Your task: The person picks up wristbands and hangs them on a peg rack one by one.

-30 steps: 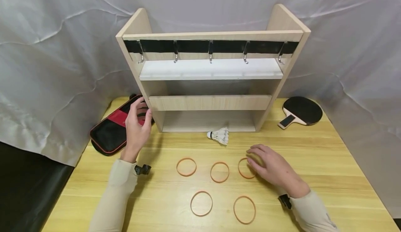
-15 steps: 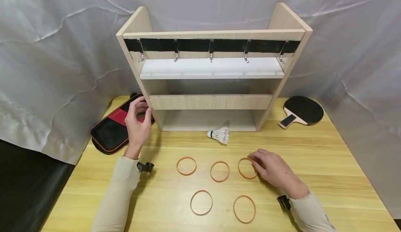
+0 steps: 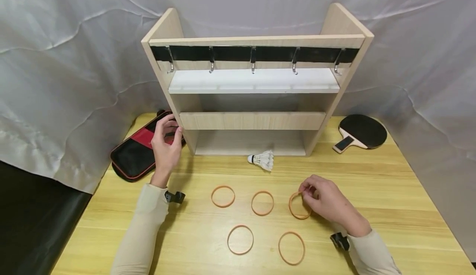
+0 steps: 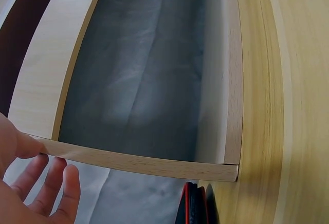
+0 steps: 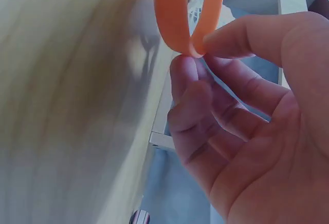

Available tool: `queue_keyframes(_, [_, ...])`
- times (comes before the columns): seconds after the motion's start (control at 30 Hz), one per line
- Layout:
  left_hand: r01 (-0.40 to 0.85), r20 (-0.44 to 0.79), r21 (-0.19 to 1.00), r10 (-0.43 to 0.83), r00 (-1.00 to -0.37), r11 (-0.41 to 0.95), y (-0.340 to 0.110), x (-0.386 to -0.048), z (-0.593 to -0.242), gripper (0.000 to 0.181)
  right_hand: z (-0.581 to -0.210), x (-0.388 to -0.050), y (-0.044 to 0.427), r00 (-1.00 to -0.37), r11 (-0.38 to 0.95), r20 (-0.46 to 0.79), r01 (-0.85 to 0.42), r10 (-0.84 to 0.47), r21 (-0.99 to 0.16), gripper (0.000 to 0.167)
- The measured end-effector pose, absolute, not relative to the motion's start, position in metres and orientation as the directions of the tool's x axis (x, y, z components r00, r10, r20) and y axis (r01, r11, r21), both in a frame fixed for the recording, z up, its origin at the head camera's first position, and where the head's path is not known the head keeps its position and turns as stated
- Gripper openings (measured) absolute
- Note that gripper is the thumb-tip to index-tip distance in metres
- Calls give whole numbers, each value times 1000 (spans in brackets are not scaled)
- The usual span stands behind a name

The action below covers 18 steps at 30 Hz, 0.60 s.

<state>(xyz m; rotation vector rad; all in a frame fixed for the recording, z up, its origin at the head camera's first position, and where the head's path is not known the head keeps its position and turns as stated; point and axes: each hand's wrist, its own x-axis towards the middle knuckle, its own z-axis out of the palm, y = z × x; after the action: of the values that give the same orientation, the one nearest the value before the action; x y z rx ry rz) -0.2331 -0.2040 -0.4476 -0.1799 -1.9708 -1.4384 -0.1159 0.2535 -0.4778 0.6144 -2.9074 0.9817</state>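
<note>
My right hand (image 3: 332,202) pinches the edge of an orange ring (image 3: 291,207) at the right of the upper row. In the right wrist view, thumb and fingertips of the hand (image 5: 252,106) meet at the bottom of that ring (image 5: 172,16). My left hand (image 3: 165,153) rests at the left side panel of a pale wooden rack (image 3: 253,121), its fingers bent and spread. The left wrist view shows the hand (image 4: 36,183) with thumb and a fingertip touching the panel's edge (image 4: 139,163). Other orange rings (image 3: 262,214) lie flat on the table.
A shuttlecock (image 3: 262,160) lies before the rack's base. Metal hooks (image 3: 253,66) hang along the rack's black strip. A black and red case (image 3: 134,159) lies at the left, partly behind my left hand. A black paddle (image 3: 362,131) lies at the right.
My right fingers have closed on the right ring, which has shifted slightly and now stands a little tilted. My left hand stays at the rack's side.
</note>
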Motion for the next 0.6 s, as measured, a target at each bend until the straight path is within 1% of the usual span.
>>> queue_keyframes(0.2, [470, 588, 793, -285, -757, 387, -202, -235, -449, 42, -473, -119, 255, -917, 695, 153, -380, -368, -610, 15])
queue_keyframes(0.33, [479, 589, 793, -273, -761, 377, -203, -234, -448, 42, -466, -121, 255, -916, 685, 171, -388, -364, -617, 13])
queue_keyframes(0.6, [502, 592, 792, -239, -769, 348, -207, -234, -449, 44, -448, -128, 256, -896, 687, 302, -443, -324, -576, 14])
